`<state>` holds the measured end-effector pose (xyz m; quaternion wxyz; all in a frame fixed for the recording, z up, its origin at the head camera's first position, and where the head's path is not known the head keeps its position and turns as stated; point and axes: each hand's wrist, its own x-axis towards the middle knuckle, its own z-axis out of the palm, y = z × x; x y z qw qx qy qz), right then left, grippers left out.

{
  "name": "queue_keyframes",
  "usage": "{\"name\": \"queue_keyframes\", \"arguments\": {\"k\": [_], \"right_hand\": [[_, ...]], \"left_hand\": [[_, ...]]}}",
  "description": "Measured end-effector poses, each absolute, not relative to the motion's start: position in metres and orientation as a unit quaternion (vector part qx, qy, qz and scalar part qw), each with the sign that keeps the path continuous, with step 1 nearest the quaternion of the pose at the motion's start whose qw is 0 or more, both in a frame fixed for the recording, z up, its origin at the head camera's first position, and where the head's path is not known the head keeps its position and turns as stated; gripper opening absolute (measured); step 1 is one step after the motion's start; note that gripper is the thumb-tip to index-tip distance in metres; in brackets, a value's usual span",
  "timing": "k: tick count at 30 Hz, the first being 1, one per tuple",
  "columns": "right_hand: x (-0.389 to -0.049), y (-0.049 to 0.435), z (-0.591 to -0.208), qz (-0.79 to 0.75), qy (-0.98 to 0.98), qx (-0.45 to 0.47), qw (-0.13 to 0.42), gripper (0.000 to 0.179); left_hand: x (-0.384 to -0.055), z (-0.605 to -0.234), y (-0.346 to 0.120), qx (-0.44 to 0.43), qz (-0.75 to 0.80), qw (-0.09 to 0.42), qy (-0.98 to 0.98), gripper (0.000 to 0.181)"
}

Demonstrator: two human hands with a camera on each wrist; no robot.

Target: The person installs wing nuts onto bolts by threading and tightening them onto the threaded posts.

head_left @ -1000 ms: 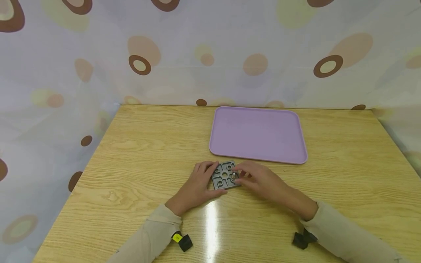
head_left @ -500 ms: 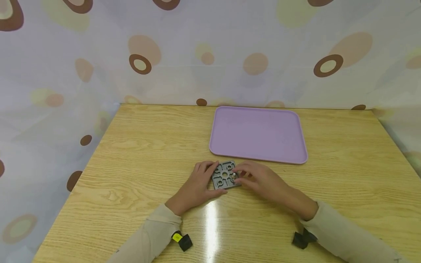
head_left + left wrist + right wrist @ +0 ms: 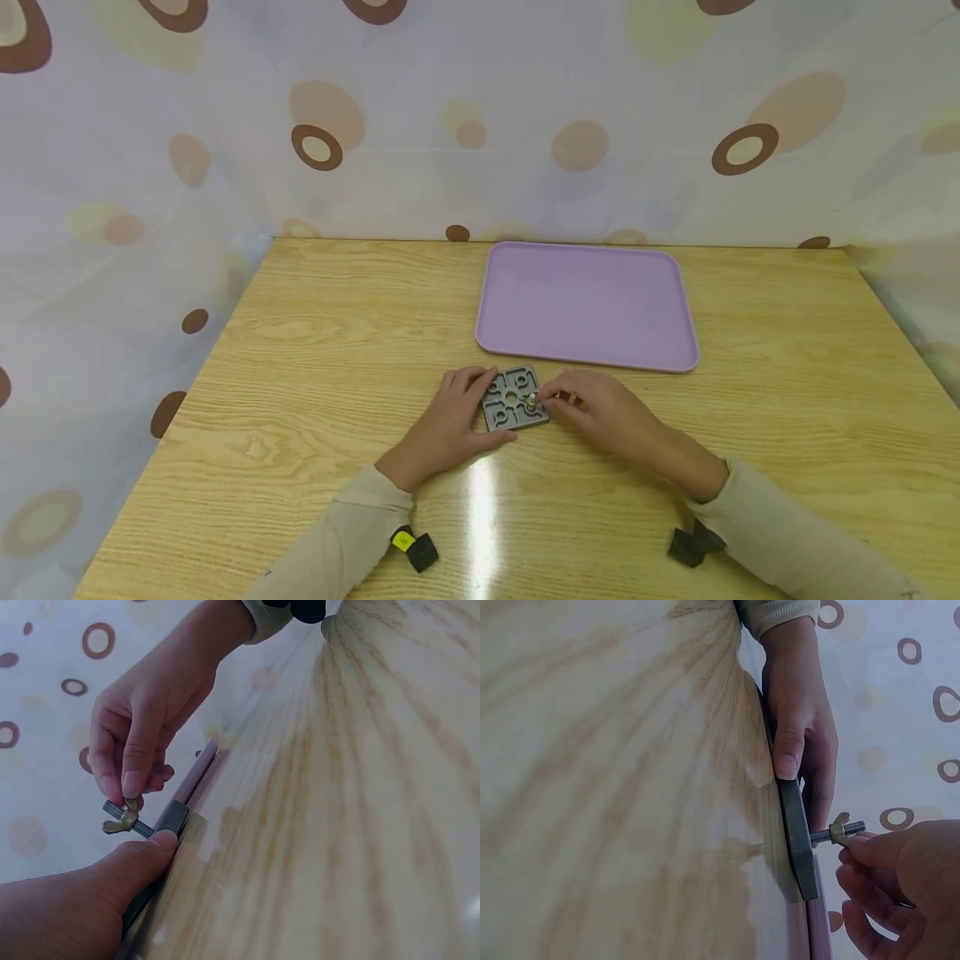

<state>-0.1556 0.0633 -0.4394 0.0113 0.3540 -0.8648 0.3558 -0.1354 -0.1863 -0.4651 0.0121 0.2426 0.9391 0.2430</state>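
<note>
A square grey metal plate (image 3: 517, 411) with a centre hole and recessed round bosses lies on the wooden table. My left hand (image 3: 450, 421) grips its left part, thumb on the near edge and fingers at the far edge. Out of the plate's top, near its right side, stands a threaded bolt (image 3: 821, 836). A brass wing nut (image 3: 126, 819) sits partway up that thread, with some bolt showing above and below it. My right hand (image 3: 600, 408) pinches one wing between thumb and index finger; its other fingers are curled beneath, clear of the plate.
A shallow purple tray (image 3: 588, 308) lies just beyond the plate, towards the back of the wooden table (image 3: 337, 333). Patterned cloth (image 3: 450, 100) hangs behind the table and along its sides.
My right thumb and index finger, spread to either side of the wing nut before, have come together on one wing. The left hand and plate stay put.
</note>
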Motion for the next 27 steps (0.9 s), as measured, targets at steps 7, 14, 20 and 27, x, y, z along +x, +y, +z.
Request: {"name": "queue_keyframes", "arguments": {"k": [7,14,20,27], "right_hand": [[-0.156,0.0633,-0.4398,0.357,-0.865,0.353,0.002,0.011],[-0.156,0.0595,-0.4395,0.381,-0.857,0.346,-0.013,0.005],[-0.1552,0.0574,-0.44,0.392,-0.854,0.341,-0.009,0.013],[-0.1548,0.0549,-0.4409,0.391,-0.855,0.34,-0.018,0.028]], "left_hand": [[-0.1356,-0.465,-0.1864,0.241,0.243,0.015,0.939,0.091],[-0.1354,-0.4652,-0.1865,0.243,0.249,0.015,0.938,0.091],[-0.1354,-0.4658,-0.1866,0.244,0.248,0.012,0.938,0.091],[-0.1356,-0.4659,-0.1865,0.245,0.248,0.01,0.937,0.09]]}}
